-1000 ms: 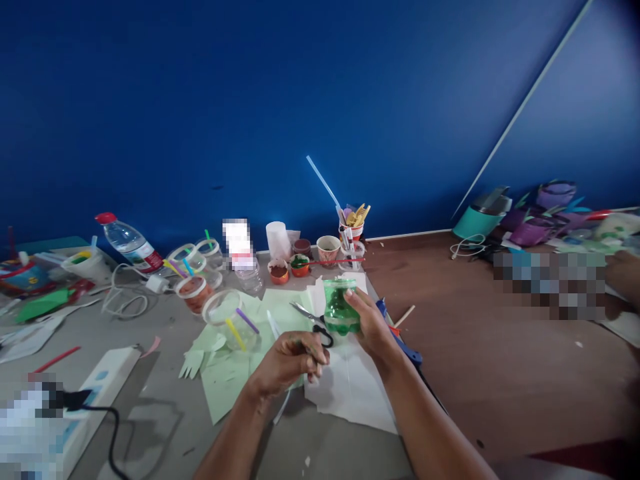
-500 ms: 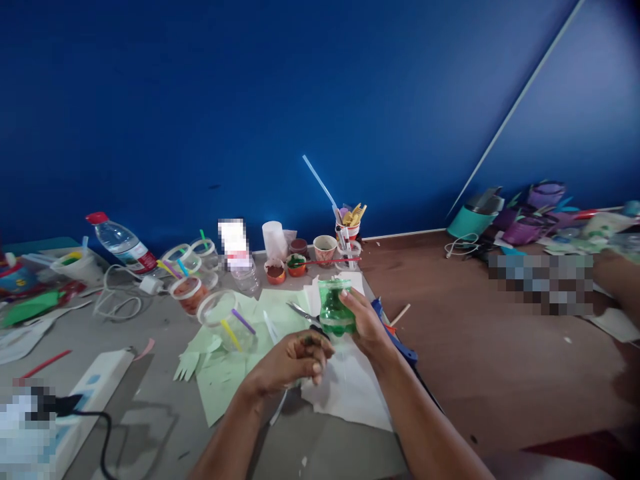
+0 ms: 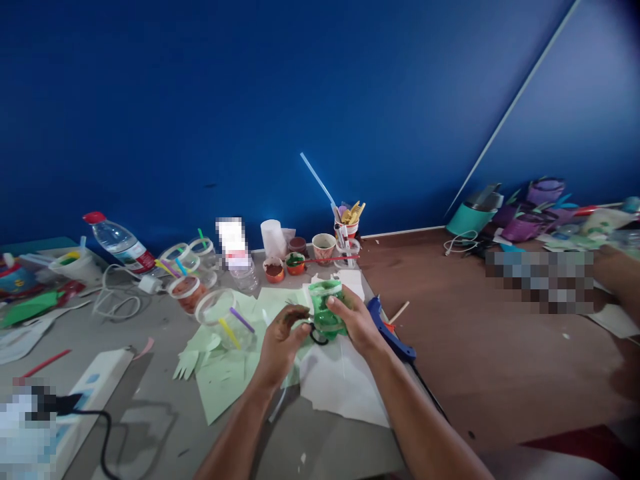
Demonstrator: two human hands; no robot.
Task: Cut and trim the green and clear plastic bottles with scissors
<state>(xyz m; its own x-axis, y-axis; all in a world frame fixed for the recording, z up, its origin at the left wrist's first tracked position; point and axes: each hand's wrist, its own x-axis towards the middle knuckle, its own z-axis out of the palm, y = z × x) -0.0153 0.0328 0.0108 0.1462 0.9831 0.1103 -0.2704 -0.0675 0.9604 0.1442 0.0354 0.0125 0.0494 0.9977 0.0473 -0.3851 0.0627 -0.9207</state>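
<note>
A cut piece of green plastic bottle (image 3: 327,310), waisted and see-through, is gripped in my right hand (image 3: 356,319), with the thumb across its front. Close against its left side is my left hand (image 3: 281,337), thumb and fingers apart and dark green smears on the fingers. Whether its fingertips touch the plastic I cannot tell. Under the green piece shows the black handle of the scissors (image 3: 319,337); their blades are hidden. White paper (image 3: 345,387) and pale green paper (image 3: 227,380) lie beneath my hands.
A blue glue gun (image 3: 393,333) lies right of my hands. Paint cups (image 3: 274,272), a clear tub (image 3: 217,310) with straws and a red-capped bottle (image 3: 123,247) stand behind and left. At left is a power strip (image 3: 90,393). Another person's arm (image 3: 617,267) reaches in at right.
The green bottle piece has moved slightly left and tilted in my right hand. My left hand has opened from a curl and come up to its left side.
</note>
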